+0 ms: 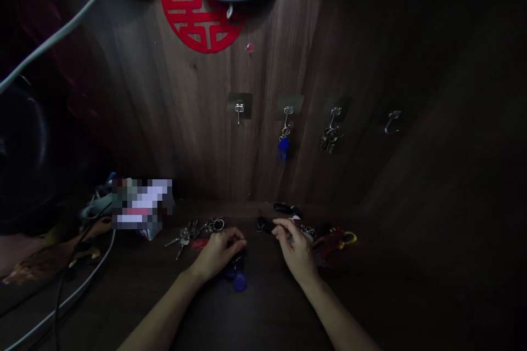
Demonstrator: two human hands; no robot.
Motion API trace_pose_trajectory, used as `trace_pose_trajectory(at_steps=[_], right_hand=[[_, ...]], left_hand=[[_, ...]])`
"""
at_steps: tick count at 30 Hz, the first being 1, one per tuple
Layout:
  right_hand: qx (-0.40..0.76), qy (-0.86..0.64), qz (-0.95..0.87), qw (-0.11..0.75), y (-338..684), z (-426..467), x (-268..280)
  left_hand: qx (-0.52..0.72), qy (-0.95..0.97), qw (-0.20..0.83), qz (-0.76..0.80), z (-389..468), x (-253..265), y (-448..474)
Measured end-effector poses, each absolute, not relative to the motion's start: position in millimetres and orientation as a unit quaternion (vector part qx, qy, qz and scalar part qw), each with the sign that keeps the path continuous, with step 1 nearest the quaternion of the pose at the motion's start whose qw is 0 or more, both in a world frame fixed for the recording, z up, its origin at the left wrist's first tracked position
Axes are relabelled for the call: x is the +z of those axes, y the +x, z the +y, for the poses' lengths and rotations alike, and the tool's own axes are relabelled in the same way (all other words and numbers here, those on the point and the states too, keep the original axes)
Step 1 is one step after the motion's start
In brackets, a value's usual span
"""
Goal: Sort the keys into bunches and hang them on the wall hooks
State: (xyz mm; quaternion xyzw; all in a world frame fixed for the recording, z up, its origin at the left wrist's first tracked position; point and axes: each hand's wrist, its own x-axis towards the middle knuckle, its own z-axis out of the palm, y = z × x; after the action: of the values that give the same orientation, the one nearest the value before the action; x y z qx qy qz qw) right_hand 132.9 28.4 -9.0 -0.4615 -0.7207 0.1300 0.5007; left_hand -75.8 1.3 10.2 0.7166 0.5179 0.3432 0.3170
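A blue key fob (239, 281) sits on the dark surface (263, 315) beside your left hand (222, 249), whose grip is too shadowed to tell, while your right hand (298, 252) appears to pinch a black fob (267, 225) between thumb and fingers. Loose keys (185, 236) lie to the left; beyond, the work looks partway done, a blue-tagged set (283, 145) and a metal bunch (328, 141) hanging from the middle hooks (289, 109), the outer hooks (239, 107) bare.
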Motion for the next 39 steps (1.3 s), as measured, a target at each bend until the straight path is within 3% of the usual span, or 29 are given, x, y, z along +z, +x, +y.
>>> trace_pose_trajectory(at_steps=[8, 17, 25, 33, 39], right_hand=[[0.141, -0.463, -0.717, 0.502, 134.3, 29.2, -11.5], [0.127, -0.47, -0.716, 0.5, 135.0, 29.5, -11.2], [0.126, -0.467, -0.718, 0.501, 134.4, 29.3, -9.9], [0.123, -0.469, -0.729, 0.483, 133.7, 30.8, -14.0], [0.117, -0.468, -0.733, 0.479, 132.1, 30.0, -13.8]], left_hand=[[0.32, 0.766, 0.256, 0.495, -5.8, 13.5, -75.8], [0.357, 0.626, 0.107, 0.685, 1.4, 29.6, -126.8], [0.252, 0.744, 0.166, 0.596, -2.4, 28.6, -139.4], [0.217, 0.72, 0.059, 0.656, 4.7, 15.6, -122.7], [0.234, 0.722, 0.038, 0.65, 6.6, 8.5, -110.6]])
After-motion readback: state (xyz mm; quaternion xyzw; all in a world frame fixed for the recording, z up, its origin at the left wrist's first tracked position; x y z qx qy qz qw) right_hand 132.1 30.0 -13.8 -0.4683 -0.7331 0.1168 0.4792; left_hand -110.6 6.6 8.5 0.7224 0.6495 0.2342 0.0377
